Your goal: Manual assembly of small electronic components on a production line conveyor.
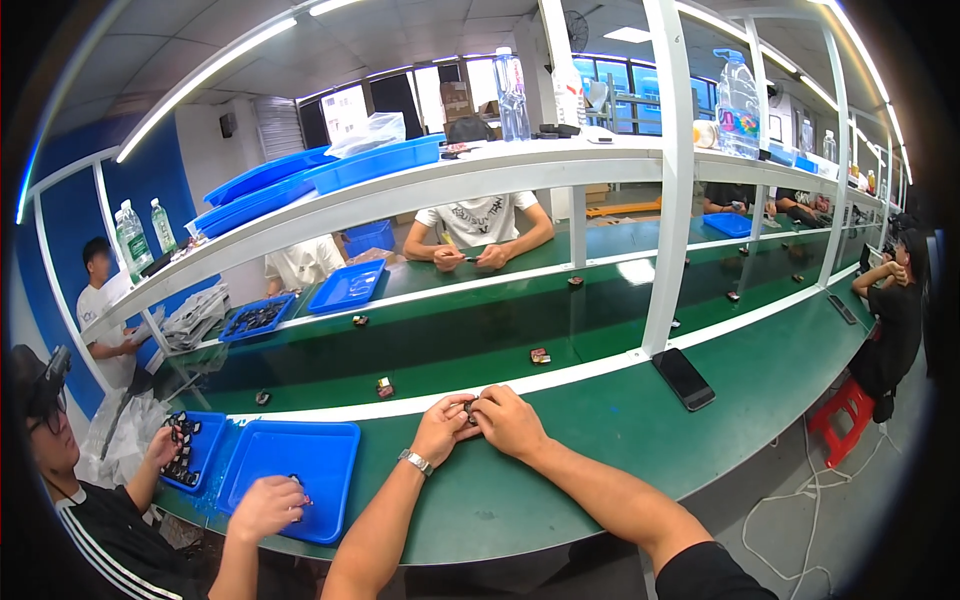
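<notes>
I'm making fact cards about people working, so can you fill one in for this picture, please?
Hands: left hand and right hand, both with a grip on a small dark part
Left wrist: silver watch
Table: green table
Right of hands: dark phone
Left of hands: blue tray, a neighbour's hand over it
Above: shelf with bottles
Floor: red stool

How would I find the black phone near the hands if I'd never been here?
Find the long green workbench, then the thick white post to the right of the wearer's right hand. The black phone lies flat by that post's foot, on the near side. It looks bigger than the dark device farther right.
</notes>
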Tool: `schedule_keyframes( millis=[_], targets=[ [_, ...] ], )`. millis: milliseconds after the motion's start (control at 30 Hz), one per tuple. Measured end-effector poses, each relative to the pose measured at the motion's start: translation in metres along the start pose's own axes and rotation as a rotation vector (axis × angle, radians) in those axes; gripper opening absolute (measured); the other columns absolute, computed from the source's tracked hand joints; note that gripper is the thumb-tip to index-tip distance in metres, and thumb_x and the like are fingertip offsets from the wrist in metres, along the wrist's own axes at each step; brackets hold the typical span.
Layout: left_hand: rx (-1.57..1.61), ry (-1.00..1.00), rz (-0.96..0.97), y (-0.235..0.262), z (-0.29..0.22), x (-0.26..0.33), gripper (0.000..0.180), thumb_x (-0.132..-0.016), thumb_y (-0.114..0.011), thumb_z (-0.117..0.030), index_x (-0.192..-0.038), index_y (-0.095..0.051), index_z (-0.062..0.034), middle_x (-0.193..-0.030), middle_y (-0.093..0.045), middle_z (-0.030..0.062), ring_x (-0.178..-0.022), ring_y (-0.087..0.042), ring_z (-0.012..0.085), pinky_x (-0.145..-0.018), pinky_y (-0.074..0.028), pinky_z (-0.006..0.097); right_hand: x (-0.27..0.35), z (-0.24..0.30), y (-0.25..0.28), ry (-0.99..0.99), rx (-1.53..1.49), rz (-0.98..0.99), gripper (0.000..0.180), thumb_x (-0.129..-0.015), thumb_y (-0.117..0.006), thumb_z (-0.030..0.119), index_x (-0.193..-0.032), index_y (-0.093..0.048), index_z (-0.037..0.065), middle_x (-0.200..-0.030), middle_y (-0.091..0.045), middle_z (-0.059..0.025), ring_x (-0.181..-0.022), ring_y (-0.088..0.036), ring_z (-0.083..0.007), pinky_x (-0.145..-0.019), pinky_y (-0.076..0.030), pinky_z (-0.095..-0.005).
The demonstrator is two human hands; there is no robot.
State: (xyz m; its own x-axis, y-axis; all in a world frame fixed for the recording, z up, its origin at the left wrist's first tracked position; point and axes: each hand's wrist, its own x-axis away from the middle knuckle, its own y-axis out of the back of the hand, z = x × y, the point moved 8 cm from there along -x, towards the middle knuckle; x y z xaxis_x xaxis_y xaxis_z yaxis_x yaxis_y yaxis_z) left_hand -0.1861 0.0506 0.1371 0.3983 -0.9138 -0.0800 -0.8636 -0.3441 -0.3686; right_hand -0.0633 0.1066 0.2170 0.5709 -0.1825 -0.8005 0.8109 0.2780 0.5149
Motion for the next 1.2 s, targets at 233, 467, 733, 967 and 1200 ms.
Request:
schedule_keyframes(
  millis=[233,467,733,967,1200],
  targets=[
    [-0.026,0.008,-0.009,-0.001,-0.001,0.002,0.028,-0.096,-0.051,-0.001,-0.124,-0.050,-0.0017,-0.117,-0.061,0.0088,-0.107,-0.062,0.0196,-0.095,-0.054,0.039,-0.001,-0.005,-0.006,-0.066,0.013,0.119,0.019,-0.074,-0.070,0.007,-0.093,-0.065,0.007,-0.096,-0.054,-0.0074,-0.093,-0.058,-0.0253,-0.072,-0.053,-0.0357],
    [-0.041,-0.007,0.014,-0.008,-0.004,0.004,0.028,-0.096,-0.050,-0.001,-0.124,-0.050,-0.0012,-0.116,-0.061,0.0096,-0.107,-0.062,0.0198,-0.095,-0.054,0.038,0.001,-0.008,-0.004,-0.028,-0.022,0.113,0.014,-0.074,-0.072,0.008,-0.087,-0.069,0.007,-0.115,-0.056,-0.0109,-0.112,-0.052,-0.0292,-0.089,-0.048,-0.0380],
    [-0.062,-0.016,0.033,-0.009,-0.005,0.003,0.028,-0.096,-0.050,0.000,-0.124,-0.049,0.0007,-0.118,-0.060,0.0117,-0.108,-0.061,0.0210,-0.097,-0.054,0.039,0.008,-0.025,-0.012,-0.220,-0.165,0.097,0.009,-0.079,-0.072,0.011,-0.088,-0.072,0.009,-0.121,-0.057,-0.0075,-0.118,-0.049,-0.0286,-0.096,-0.045,-0.0372],
    [-0.054,0.004,0.047,-0.012,-0.006,0.004,0.029,-0.096,-0.051,-0.002,-0.124,-0.050,0.0004,-0.119,-0.059,0.0123,-0.110,-0.060,0.0213,-0.098,-0.053,0.040,0.009,-0.030,-0.015,-0.274,-0.233,0.132,0.011,-0.079,-0.073,0.013,-0.090,-0.074,0.010,-0.121,-0.058,-0.0071,-0.119,-0.049,-0.0286,-0.101,-0.042,-0.0382],
    [-0.027,-0.011,0.043,-0.008,-0.006,0.005,0.029,-0.096,-0.053,-0.003,-0.125,-0.050,0.0006,-0.120,-0.059,0.0130,-0.109,-0.061,0.0215,-0.097,-0.053,0.040,0.014,-0.034,-0.025,-0.352,-0.296,0.146,0.013,-0.079,-0.070,0.010,-0.091,-0.074,0.011,-0.128,-0.057,-0.0072,-0.123,-0.048,-0.0292,-0.105,-0.039,-0.0399]
  ],
)
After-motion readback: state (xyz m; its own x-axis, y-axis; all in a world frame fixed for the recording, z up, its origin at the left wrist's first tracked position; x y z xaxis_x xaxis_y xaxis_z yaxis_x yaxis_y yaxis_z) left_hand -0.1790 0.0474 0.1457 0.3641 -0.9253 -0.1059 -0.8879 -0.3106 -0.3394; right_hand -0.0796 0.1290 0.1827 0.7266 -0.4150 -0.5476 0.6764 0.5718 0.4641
